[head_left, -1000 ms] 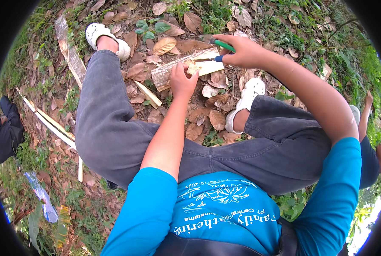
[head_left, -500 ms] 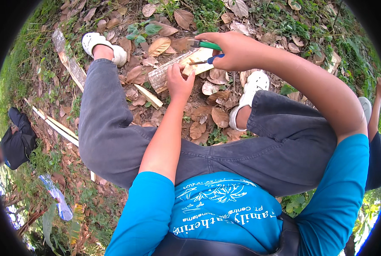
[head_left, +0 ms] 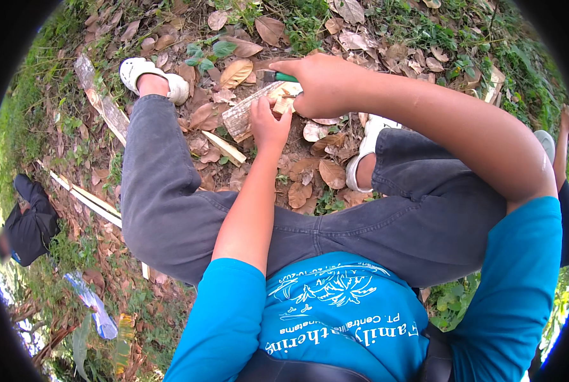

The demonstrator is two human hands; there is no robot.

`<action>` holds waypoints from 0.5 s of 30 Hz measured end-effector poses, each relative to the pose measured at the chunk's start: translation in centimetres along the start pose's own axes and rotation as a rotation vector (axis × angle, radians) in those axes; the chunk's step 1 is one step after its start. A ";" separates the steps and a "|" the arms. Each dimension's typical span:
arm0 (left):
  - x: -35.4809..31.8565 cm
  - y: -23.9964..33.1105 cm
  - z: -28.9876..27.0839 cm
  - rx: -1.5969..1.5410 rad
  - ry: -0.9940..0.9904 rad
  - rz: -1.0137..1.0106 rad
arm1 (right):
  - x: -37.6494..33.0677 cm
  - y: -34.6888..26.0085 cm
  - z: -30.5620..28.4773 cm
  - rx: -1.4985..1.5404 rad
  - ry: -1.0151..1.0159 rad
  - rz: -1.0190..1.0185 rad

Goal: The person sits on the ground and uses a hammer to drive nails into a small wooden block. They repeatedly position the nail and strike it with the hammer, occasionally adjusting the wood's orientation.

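My right hand (head_left: 326, 83) is closed over a green-handled tool (head_left: 285, 77) with a grey metal end, its forefinger stretched along it. The same hand also grips a slim blue-handled tool; the handle is now hidden and only its thin dark shaft (head_left: 289, 95) shows over the wood. My left hand (head_left: 270, 121) pinches a small pale wood block (head_left: 285, 106) from the near left side. The block lies on a split log piece (head_left: 240, 120) with bark on its left part and a pale cut face.
A pale wood sliver (head_left: 226, 148) lies near the log. A long barked plank (head_left: 103, 105) and thin strips (head_left: 93, 200) lie to the left. My feet in white clogs (head_left: 150, 76) flank the log. Another person (head_left: 33, 219) sits far left; another's arm shows far right.
My right hand has moved left and slightly down over the log with both tools, covering the blue handle. My left hand stays at the block.
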State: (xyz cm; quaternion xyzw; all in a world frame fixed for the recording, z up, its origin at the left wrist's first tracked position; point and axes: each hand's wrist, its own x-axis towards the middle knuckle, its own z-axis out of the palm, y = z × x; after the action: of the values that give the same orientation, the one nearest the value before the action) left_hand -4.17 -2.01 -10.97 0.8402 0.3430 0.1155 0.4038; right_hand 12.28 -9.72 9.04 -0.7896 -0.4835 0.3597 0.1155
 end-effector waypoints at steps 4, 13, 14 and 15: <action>-0.1 0.0 -0.2 0.019 0.027 0.038 | 0.0 1.5 -0.2 0.293 -0.050 0.140; -0.2 0.4 -0.3 0.024 0.078 0.051 | -0.7 6.9 1.2 0.284 0.006 0.047; -0.3 0.3 -0.3 0.038 0.081 0.047 | -0.8 6.3 0.6 0.248 -0.006 0.013; -0.4 0.2 -0.3 0.030 0.082 0.045 | -0.8 5.7 0.1 0.213 -0.017 -0.019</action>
State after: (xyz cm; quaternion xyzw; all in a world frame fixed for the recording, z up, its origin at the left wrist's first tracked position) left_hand -4.46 -2.18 -10.59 0.8483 0.3420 0.1535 0.3741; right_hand 15.89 -13.31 6.34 -0.7651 -0.4510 0.4147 0.1982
